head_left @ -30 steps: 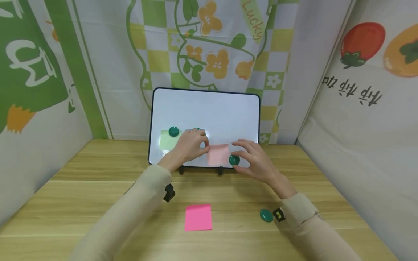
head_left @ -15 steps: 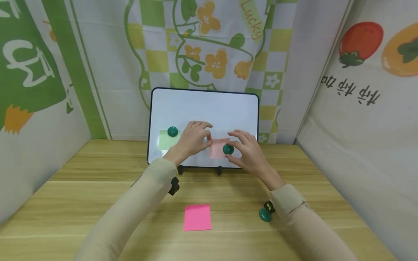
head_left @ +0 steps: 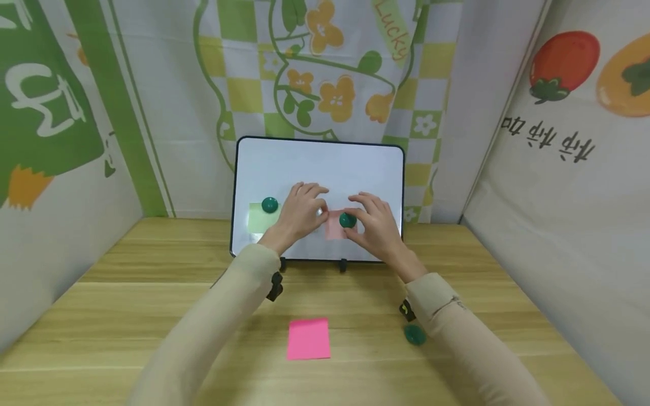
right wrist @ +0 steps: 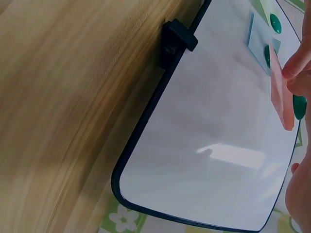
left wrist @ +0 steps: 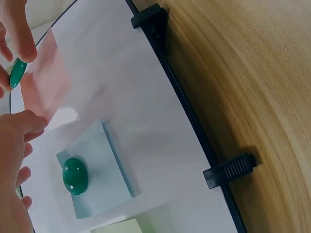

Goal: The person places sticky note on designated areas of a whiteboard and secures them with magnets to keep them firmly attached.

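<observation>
My left hand [head_left: 301, 213] pinches the left edge of a pale pink sticky note [head_left: 333, 230] in front of the whiteboard [head_left: 284, 160]. Between the thumb and fingertips of my right hand [head_left: 377, 228] is a round green magnet [head_left: 347, 220], held over that note's upper part. In the right wrist view the note stands tilted off the board; whether any of it touches is unclear. On the board, a blue sticky note [left wrist: 104, 170] lies under one green magnet [left wrist: 75, 175]; my left hand hides it from the head view. A pale green sticky note [head_left: 257, 220] has another magnet [head_left: 269, 204] at its top.
Black clips [head_left: 343, 265] support the whiteboard's lower edge on the wooden table [head_left: 152, 316]. A bright pink sticky note [head_left: 308, 338] lies near the front, with a loose green magnet [head_left: 414, 335] to its right, beside my right sleeve. Printed cloth hangs behind and at both sides.
Both hands have moved up along the board with the pale pink note and magnet. The right hand has also shifted left, bringing the magnet from the note's right edge over its upper part.
</observation>
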`<state>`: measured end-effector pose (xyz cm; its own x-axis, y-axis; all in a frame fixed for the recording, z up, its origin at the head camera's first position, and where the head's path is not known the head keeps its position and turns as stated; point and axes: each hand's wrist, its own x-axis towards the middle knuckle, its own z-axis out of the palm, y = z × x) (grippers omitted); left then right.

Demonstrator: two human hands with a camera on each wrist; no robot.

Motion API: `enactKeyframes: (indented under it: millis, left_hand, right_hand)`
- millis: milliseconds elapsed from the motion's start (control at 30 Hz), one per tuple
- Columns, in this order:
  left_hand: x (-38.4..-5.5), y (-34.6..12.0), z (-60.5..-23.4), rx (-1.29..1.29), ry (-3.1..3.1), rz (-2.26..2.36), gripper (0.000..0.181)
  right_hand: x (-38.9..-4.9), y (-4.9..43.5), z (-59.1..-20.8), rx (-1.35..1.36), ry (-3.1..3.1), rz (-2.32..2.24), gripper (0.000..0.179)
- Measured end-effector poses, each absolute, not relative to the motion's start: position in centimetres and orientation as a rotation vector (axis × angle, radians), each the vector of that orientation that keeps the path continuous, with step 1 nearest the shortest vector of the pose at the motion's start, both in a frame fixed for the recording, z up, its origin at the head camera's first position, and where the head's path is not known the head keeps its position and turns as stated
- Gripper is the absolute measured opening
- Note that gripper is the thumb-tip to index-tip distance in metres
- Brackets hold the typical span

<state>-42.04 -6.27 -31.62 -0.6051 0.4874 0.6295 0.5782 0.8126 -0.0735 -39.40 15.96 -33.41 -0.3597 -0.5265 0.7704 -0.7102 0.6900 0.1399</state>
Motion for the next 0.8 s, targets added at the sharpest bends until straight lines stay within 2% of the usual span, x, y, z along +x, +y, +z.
enactKeyframes:
  millis: [800]
  left_hand:
    - [-43.7,-5.4,-31.1,-0.710,-2.386,-0.031,0.015]
  right_hand:
    - [-42.4,14.1,-33.5,0.811,-2.182,0.216,0.038]
